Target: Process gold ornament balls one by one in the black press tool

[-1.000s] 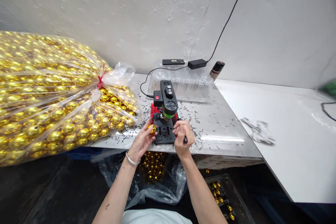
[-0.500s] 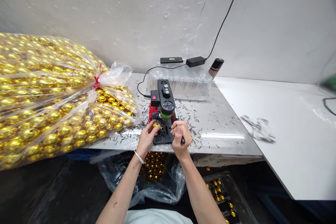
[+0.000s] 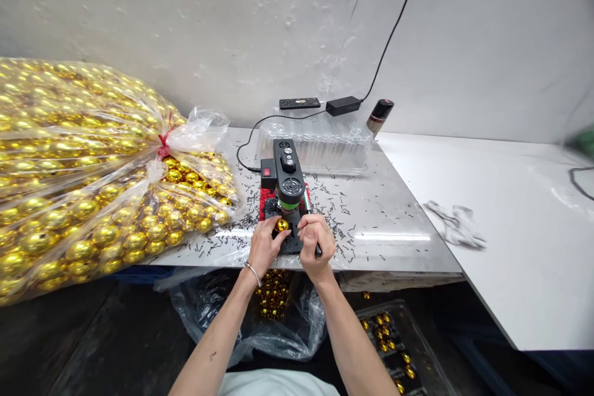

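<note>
A black press-like machine (image 3: 288,170) with a green ring stands on a red and black base on the metal table. My left hand (image 3: 265,245) holds a gold ball (image 3: 281,225) between thumb and fingers, just below the machine's head. Wrapped round the black end of the machine's lever (image 3: 318,250) are the fingers of my right hand (image 3: 317,244). Short black shavings lie scattered about the base.
A big clear bag of gold balls (image 3: 93,198) covers the left side. Behind the machine sit a clear plastic box (image 3: 320,148), a black adapter (image 3: 344,106) and a can (image 3: 380,116). Below the table edge are an open plastic bag (image 3: 297,337) and a tray (image 3: 420,346) holding gold balls.
My left hand has shifted slightly right with its thumb spread lower, and the gold ball shows more fully. My right hand stays on the lever. The whole view has shifted slightly.
</note>
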Demonstrator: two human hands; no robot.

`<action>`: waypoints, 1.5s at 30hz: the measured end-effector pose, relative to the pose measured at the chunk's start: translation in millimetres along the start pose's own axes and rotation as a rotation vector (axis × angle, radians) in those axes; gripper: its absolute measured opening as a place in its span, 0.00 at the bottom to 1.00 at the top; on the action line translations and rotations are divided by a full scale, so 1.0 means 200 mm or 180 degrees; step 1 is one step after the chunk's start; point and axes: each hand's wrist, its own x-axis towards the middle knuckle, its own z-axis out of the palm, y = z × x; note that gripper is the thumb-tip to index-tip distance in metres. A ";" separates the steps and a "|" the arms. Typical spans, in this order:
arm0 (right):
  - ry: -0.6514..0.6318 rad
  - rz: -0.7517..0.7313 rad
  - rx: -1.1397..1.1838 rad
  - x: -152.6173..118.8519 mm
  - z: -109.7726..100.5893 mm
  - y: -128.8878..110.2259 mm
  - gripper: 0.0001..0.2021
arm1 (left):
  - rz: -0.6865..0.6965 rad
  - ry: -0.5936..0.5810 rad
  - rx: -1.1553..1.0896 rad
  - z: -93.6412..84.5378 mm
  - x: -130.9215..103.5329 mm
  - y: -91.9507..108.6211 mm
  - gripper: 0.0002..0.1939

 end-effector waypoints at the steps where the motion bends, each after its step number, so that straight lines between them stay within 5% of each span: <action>1: 0.0003 0.0006 0.0001 0.00 0.00 0.00 0.13 | -0.0029 -0.0015 -0.0057 0.00 0.00 0.00 0.13; 22: -0.0161 -0.0133 0.0058 -0.09 0.00 0.08 0.13 | 0.0169 -0.0038 0.0070 0.03 0.02 -0.07 0.16; 31: 0.0095 -0.0176 0.0071 -0.16 0.04 0.15 0.15 | 0.0171 -0.0002 0.0030 0.04 0.02 -0.08 0.14; 40: -0.0311 -0.0747 -0.0184 -0.14 0.00 0.17 0.13 | 0.0289 0.0001 0.0104 0.05 0.02 -0.09 0.14; 45: 0.0011 0.0048 0.0067 0.03 0.00 0.02 0.14 | 0.0344 0.0128 0.0165 0.05 0.03 -0.08 0.14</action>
